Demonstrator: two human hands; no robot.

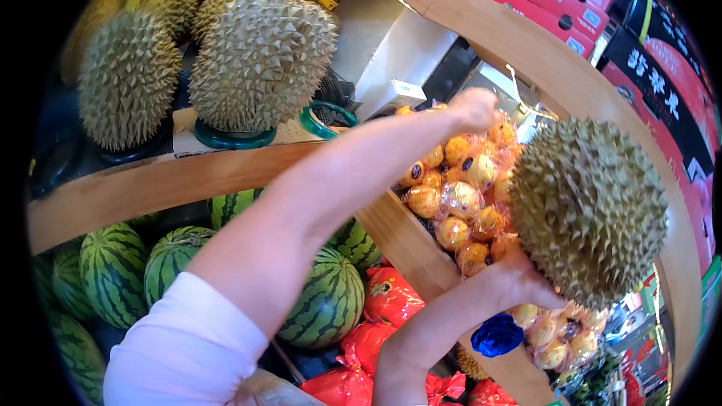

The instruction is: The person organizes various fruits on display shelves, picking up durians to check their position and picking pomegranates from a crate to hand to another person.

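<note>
A large spiky green-brown durian (590, 214) is at the right, above the wrapped fruit. My right hand (526, 280) supports it at its lower left side, thumb showing and the other fingers hidden behind it. My left arm, in a white sleeve, stretches across the middle. At its end my left hand (477, 109) is closed, just beyond the durian's upper left and apart from it in the picture. What it holds, if anything, cannot be made out. Below both hands lie orange fruits (460, 199) in clear wrap.
Durians (263, 60) stand on green rings (235, 138) on a wooden shelf (150, 184) at the left. Watermelons (322, 297) and red bags (391, 297) lie below. A blue rose (497, 334) is by a wooden divider (406, 244). Red cartons (538, 4) are stacked at upper right.
</note>
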